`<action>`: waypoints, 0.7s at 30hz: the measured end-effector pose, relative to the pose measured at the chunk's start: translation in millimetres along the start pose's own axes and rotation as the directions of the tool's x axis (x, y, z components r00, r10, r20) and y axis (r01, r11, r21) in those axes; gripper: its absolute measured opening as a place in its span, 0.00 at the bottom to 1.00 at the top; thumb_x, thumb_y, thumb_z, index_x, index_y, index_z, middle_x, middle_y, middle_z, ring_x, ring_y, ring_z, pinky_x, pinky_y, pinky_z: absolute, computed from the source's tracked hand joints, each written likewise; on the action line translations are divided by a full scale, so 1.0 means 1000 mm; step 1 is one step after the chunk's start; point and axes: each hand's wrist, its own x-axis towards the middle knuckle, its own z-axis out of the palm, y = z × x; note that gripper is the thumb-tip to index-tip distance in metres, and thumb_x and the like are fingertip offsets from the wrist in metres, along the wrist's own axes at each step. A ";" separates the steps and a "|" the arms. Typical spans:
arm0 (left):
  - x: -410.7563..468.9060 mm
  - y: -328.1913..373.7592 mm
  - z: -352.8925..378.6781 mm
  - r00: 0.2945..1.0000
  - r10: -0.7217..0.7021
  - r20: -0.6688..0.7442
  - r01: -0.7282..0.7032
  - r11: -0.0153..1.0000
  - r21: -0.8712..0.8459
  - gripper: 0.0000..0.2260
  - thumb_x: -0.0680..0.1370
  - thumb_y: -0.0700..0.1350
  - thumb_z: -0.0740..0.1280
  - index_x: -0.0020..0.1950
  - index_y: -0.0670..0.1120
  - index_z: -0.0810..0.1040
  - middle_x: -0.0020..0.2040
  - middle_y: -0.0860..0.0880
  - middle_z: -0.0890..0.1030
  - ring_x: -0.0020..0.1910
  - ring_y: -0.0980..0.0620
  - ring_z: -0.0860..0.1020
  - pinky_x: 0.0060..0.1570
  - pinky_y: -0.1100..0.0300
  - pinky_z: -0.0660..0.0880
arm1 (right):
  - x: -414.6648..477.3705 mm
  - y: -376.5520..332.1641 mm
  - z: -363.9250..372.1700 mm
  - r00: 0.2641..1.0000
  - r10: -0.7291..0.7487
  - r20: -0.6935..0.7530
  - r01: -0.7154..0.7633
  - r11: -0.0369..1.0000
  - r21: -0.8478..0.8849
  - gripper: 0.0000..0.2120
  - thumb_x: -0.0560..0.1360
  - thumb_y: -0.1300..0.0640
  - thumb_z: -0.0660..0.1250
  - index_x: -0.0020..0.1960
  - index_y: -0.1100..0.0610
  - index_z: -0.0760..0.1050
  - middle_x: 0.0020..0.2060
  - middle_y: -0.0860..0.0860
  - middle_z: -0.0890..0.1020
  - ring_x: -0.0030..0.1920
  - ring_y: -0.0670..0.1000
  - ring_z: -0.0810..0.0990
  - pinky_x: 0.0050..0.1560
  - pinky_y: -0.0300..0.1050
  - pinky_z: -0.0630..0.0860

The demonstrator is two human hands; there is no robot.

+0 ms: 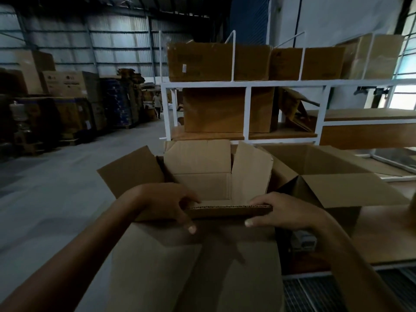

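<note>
Brown corrugated cardboard box (180, 266), lower centre of frame, gripped by near top flap (229, 211). Left hand (162, 203) clamped on flap's left end, right hand (286, 212) on its right end: fingers curled over the raw fluted edge, thumbs below on the outer face. Flap held roughly level, edge-on to camera.

Outward: left flap (130, 172) splayed out, far flap (198, 156) and right flap (252, 167) standing up.

Progress, by judgement: erected and open, likely early. Nothing loaded as far as visible, box floor mostly hidden. No flap closed, no seal. Cannot tell whether resting on anything.

Plain board, clean creases, no print seen.

Second open brown cardboard carton (326, 188) just right; white metal rack (247, 84) with more cartons upper centre.
</note>
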 end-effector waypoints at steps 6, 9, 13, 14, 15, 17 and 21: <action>0.051 -0.024 0.017 0.966 -0.037 -0.256 0.053 0.997 0.058 0.07 0.79 0.44 0.68 0.56 0.49 0.81 0.53 0.53 0.82 0.45 0.61 0.76 0.46 0.67 0.72 | 0.057 0.017 0.019 0.927 -0.028 -0.374 -0.049 0.979 -0.197 0.25 0.77 0.33 0.58 0.40 0.54 0.79 0.36 0.52 0.82 0.37 0.51 0.81 0.41 0.47 0.76; 0.069 -0.032 0.031 0.931 -0.135 -0.339 0.163 0.985 0.055 0.06 0.77 0.54 0.69 0.48 0.53 0.82 0.44 0.57 0.82 0.41 0.60 0.79 0.46 0.59 0.79 | 0.073 0.032 0.030 0.895 0.002 -0.446 -0.093 0.979 -0.181 0.29 0.77 0.31 0.53 0.34 0.54 0.71 0.29 0.52 0.74 0.31 0.50 0.73 0.36 0.45 0.68; 0.070 -0.026 0.029 0.931 -0.144 -0.335 0.170 0.984 0.050 0.16 0.75 0.64 0.67 0.40 0.51 0.77 0.36 0.54 0.78 0.35 0.57 0.77 0.37 0.62 0.74 | 0.078 0.040 0.033 0.876 0.016 -0.482 -0.104 0.982 -0.157 0.33 0.76 0.29 0.53 0.36 0.58 0.75 0.29 0.51 0.74 0.30 0.49 0.73 0.36 0.45 0.69; 0.068 -0.024 0.027 0.939 -0.144 -0.311 0.158 0.987 0.020 0.18 0.75 0.65 0.65 0.38 0.52 0.75 0.36 0.54 0.77 0.34 0.57 0.76 0.36 0.62 0.72 | 0.077 0.041 0.034 0.874 0.016 -0.486 -0.104 0.983 -0.155 0.33 0.76 0.29 0.53 0.36 0.57 0.75 0.29 0.51 0.74 0.29 0.49 0.73 0.36 0.45 0.69; 0.066 -0.023 0.027 0.948 -0.141 -0.286 0.144 0.990 -0.011 0.20 0.75 0.67 0.63 0.38 0.51 0.75 0.36 0.53 0.78 0.34 0.56 0.76 0.36 0.62 0.71 | 0.075 0.043 0.036 0.869 0.013 -0.494 -0.098 0.984 -0.147 0.31 0.76 0.29 0.53 0.34 0.55 0.74 0.28 0.50 0.73 0.29 0.48 0.72 0.36 0.45 0.69; 0.059 -0.019 0.028 0.960 -0.129 -0.250 0.116 0.991 -0.065 0.32 0.69 0.76 0.54 0.40 0.49 0.78 0.39 0.50 0.81 0.37 0.52 0.79 0.41 0.57 0.75 | 0.068 0.045 0.042 0.859 0.001 -0.513 -0.079 0.988 -0.131 0.28 0.76 0.30 0.55 0.32 0.51 0.72 0.28 0.50 0.73 0.28 0.48 0.72 0.35 0.46 0.68; 0.054 -0.009 0.040 0.970 -0.170 -0.171 0.135 0.970 -0.202 0.35 0.72 0.74 0.47 0.48 0.48 0.80 0.43 0.50 0.80 0.43 0.52 0.79 0.44 0.57 0.72 | 0.060 0.052 0.060 0.798 0.003 -0.603 -0.028 0.999 -0.033 0.25 0.74 0.30 0.58 0.34 0.49 0.75 0.31 0.48 0.78 0.34 0.47 0.78 0.36 0.47 0.73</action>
